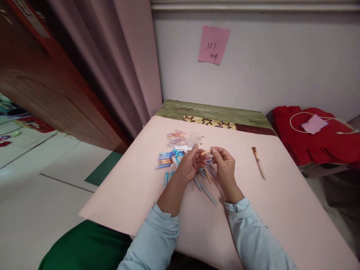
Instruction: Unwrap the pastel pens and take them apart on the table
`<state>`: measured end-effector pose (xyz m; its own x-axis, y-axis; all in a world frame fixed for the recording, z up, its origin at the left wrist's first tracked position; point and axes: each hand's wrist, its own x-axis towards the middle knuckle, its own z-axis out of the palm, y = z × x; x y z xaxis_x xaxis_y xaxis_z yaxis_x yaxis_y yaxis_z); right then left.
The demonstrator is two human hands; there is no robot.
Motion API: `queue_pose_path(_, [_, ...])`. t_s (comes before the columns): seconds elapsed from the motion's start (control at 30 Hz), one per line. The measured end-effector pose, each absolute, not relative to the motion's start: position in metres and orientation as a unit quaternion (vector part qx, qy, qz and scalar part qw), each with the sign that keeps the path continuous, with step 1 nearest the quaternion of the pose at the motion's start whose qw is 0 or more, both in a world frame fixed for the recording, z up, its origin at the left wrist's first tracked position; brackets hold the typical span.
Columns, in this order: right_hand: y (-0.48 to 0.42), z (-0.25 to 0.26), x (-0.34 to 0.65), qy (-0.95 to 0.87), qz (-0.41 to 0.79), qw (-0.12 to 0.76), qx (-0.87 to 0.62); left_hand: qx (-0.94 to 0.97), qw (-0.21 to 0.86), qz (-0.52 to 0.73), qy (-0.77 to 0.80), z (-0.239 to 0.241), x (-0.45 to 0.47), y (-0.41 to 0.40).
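In the middle of the table, my right hand (224, 165) pinches one end of a short tan pen barrel (206, 152) between thumb and finger. My left hand (192, 164) is turned palm up with its fingers curled around the barrel's other end. Beneath and around both hands lie loose pen parts. Blue, violet and orange patterned barrels (164, 160) form a group on the left. Small bright blue pieces (177, 153) sit beside them. Clear pinkish tubes with dark tips (178, 138) are piled behind. Grey barrels (208, 193) lie nearer me, partly hidden by my hands.
A whole brown-topped pen (258, 164) lies apart on the right of the pale pink table cover (267, 210). Beyond the right edge is a red cloth (289, 138) with a cord and pink paper. A wall with a pink note (214, 45) stands behind; a wooden door (70, 86) is left.
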<state>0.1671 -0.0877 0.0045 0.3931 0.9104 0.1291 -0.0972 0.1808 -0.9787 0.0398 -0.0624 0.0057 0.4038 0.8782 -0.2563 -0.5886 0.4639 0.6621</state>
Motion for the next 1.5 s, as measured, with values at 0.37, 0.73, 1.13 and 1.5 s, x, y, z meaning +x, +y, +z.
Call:
queue_pose_path(0.37, [-0.086,0.004,0.171,-0.373,0.351,0.670,-0.537,0.230,0.804,0.446,0.319,0.005,0.038,-0.061])
queue_pose_path(0.73, [-0.082,-0.001,0.172,-0.348,0.400,0.676,-0.511,0.345,0.678,0.560,0.329,0.008,0.049,-0.067])
queue_pose_path(1.13, [-0.083,-0.002,0.168,-0.344,0.380,0.673,-0.533,0.402,0.636,0.567,0.335,0.005,0.051,-0.069])
queue_pose_path(1.5, [-0.090,0.008,0.163,-0.414,0.312,0.690,-0.505,0.348,0.723,0.514,0.304,0.004,0.046,-0.068])
